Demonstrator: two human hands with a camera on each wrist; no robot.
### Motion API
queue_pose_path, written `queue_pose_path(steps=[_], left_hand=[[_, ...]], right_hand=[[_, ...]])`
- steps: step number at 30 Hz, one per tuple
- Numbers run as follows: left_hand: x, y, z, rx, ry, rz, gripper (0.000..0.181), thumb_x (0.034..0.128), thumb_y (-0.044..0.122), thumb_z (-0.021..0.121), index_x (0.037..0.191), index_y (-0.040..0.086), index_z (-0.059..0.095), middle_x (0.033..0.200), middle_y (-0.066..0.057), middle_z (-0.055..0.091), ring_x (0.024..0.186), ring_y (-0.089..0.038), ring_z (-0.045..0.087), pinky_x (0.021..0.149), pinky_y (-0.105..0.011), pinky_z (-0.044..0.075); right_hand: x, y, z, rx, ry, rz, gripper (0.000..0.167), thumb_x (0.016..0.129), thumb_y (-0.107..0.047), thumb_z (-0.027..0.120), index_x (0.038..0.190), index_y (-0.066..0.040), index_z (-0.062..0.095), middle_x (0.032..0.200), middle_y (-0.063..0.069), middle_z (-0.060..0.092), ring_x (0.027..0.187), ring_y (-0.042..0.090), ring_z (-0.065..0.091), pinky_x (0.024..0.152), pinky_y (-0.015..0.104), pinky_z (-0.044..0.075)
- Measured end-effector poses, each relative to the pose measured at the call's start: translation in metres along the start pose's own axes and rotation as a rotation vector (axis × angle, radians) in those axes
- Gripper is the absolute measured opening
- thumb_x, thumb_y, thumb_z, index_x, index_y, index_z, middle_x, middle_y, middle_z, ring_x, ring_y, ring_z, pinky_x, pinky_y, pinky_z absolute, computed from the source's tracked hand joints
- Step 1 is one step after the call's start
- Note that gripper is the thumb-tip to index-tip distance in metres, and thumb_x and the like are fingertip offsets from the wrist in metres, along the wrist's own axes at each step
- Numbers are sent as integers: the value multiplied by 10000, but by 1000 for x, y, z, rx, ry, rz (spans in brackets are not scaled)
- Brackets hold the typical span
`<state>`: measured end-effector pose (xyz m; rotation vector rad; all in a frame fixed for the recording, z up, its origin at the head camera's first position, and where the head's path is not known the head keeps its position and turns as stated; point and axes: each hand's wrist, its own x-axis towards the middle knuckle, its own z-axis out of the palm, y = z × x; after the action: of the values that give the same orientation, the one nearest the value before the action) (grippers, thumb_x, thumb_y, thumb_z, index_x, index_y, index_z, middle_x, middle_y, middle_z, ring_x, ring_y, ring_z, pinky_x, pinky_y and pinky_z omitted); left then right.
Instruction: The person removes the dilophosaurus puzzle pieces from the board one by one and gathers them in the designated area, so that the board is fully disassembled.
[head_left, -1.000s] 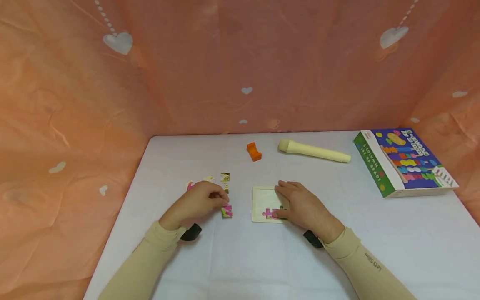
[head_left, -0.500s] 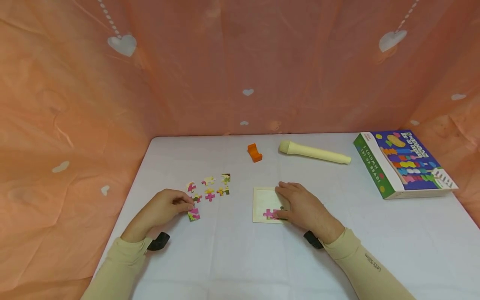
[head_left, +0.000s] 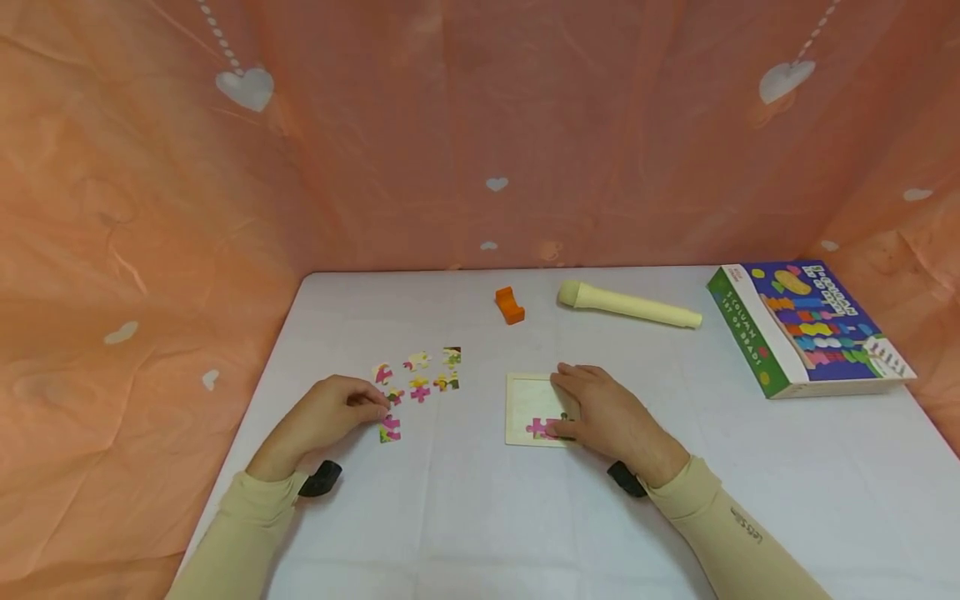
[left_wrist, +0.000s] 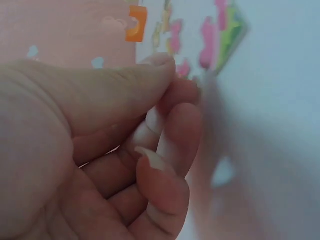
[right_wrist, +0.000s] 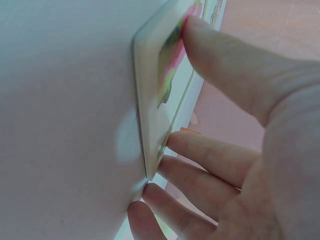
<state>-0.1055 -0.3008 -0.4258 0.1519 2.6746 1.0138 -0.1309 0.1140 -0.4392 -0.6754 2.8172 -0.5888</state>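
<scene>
My left hand (head_left: 326,421) is low over the table's left half, fingers curled and thumb tip near the index fingertip. Beside these fingertips a pink-and-green jigsaw piece (head_left: 390,429) lies flat; the left wrist view shows this piece (left_wrist: 227,42) beyond them. Whether anything is pinched is hidden. Several more jigsaw pieces (head_left: 419,390) lie just beyond in loose rows. My right hand (head_left: 611,417) rests on a pale, square puzzle tray (head_left: 525,396). Its thumb (right_wrist: 200,42) presses joined pink pieces (head_left: 538,428) inside, while the extended fingers touch the tray's edge.
An orange curved block (head_left: 510,306) lies toward the back. Right of it is a pale yellow microphone-shaped object (head_left: 630,305). A bead-set box (head_left: 813,329) sits at the far right. Orange cloth (head_left: 480,142) hangs behind the white table (head_left: 465,517).
My left hand has moved left, carrying the pink-and-green jigsaw piece to the near end of the left row. In the last half second that piece turned slightly. My right hand stayed on the tray.
</scene>
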Motion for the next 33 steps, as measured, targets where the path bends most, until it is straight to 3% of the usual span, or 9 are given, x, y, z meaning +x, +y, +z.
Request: queue_pose_path(steps=[4,8,9,16,21,26,33], left_hand=[[4,10,-4,-10,15,-8,55,998,201,780,1021,193,829,1044,11,778,990,-183,647,888,-348,531],[17,30,4,-12,-10,39,69,992,161,782,1047,142,819,971,-9,778,897,-172,667,802,-308,545],[21,38,8,-25,-23,48,74,987,151,787,1051,128,816,961,-18,774,866,-173,661,758,-307,545],[47,95,54,50,-93,217,90,975,94,757,1022,123,830,945,43,773,870,-87,650,831,-276,553],[64,129,85,80,-162,273,79,955,95,759,975,136,824,912,54,747,863,-104,623,823,-289,541],[73,147,105,103,-216,281,20,932,124,799,930,134,817,894,53,739,837,-117,617,761,-276,521],[73,154,117,137,-256,242,54,924,183,851,912,150,810,811,62,690,767,-100,587,682,-243,487]], right_hand=[[-1,2,-1,-2,0,10,759,908,-380,879,1496,14,605,1608,209,554,1499,436,497,1207,579,449],[-1,4,-2,4,-2,19,768,901,-391,884,1499,3,608,1615,199,550,1501,427,497,1207,576,451],[-1,4,-2,10,-4,16,767,902,-398,883,1499,-1,609,1615,198,550,1500,427,497,1206,580,450],[1,10,-4,66,-60,10,744,924,-401,864,1526,-53,600,1649,137,527,1538,394,464,1232,579,423],[0,16,-7,72,-68,-35,690,944,-284,850,1534,-38,589,1651,129,527,1539,384,467,1227,571,432],[0,18,-10,89,-63,-75,673,935,-203,853,1527,-18,589,1641,139,537,1528,388,476,1210,565,451],[-1,19,-12,101,-61,-64,692,929,-161,849,1543,-12,566,1637,149,538,1517,393,487,1204,571,454]])
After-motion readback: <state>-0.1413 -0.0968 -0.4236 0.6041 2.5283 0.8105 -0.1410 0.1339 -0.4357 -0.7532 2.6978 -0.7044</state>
